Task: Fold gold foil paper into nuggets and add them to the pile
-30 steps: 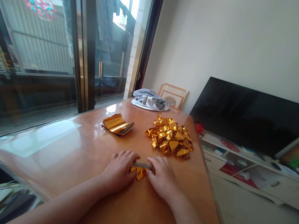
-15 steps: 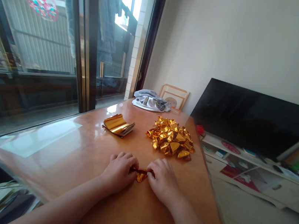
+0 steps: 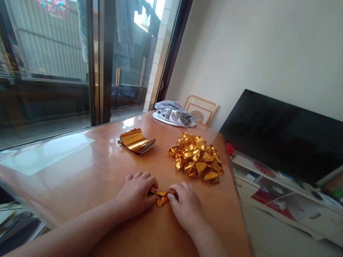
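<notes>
A small folded piece of gold foil lies on the tabletop between my hands, with a narrow strip on top and a crumpled lower part. My left hand pinches its left end, and my right hand holds its right end. Farther away stand a loose stack of flat gold foil sheets and a heap of crumpled, folded gold foil pieces. Neither hand touches the stack or the heap.
The glossy orange-brown wooden table runs along a window on the left. A folded cloth and a picture frame stand at its far end. A black screen leans beyond the right edge.
A grey strip between my hands has gone from view, and a gold strip now shows there. My hands have closed in on the foil. The view has shifted slightly.
</notes>
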A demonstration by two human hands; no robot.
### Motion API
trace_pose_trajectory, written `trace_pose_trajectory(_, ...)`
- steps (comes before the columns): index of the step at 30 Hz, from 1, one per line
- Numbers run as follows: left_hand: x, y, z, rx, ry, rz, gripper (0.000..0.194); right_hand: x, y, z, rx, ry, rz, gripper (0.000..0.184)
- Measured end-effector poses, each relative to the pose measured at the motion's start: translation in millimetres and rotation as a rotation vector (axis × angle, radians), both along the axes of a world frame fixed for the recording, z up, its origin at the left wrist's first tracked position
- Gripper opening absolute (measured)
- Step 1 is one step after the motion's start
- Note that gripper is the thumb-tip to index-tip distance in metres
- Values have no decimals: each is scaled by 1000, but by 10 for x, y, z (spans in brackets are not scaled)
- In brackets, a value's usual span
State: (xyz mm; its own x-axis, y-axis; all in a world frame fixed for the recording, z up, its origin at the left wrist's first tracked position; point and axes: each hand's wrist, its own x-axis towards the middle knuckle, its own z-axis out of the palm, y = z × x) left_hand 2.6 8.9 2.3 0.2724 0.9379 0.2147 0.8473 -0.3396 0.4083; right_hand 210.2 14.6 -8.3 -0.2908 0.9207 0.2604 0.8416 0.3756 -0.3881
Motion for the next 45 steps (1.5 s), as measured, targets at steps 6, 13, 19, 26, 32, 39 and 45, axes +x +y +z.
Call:
trace_pose_trajectory(6,-10,16,-17,-14,-9,-8,11,29,27,-18,-13,26,10,5)
trace_pose_trajectory(13,-25,22,-17,-17,-14,-24,14,40,38,-12,-11,109,32,8)
trace_pose_trajectory(19,-33,3,37,-38,-68,-36,14,68,-6,32,-95,207,66,8)
trace_pose_trajectory(26,-78,29,21,-108,-293,-127,21,77,-40,87,-37,319,109,7)
trace_pose_trajectory(32,-101,114,-93,-145,-534,-209,27,53,-27,56,-11,381,108,7)
trace_pose_trajectory(39,-49,59,36,-199,-592,-289,21,-2,-108,130,-63,442,175,8)
trace_pose_trajectory(45,-27,91,227,-254,-758,-300,24,-4,-104,190,-99,585,236,20)
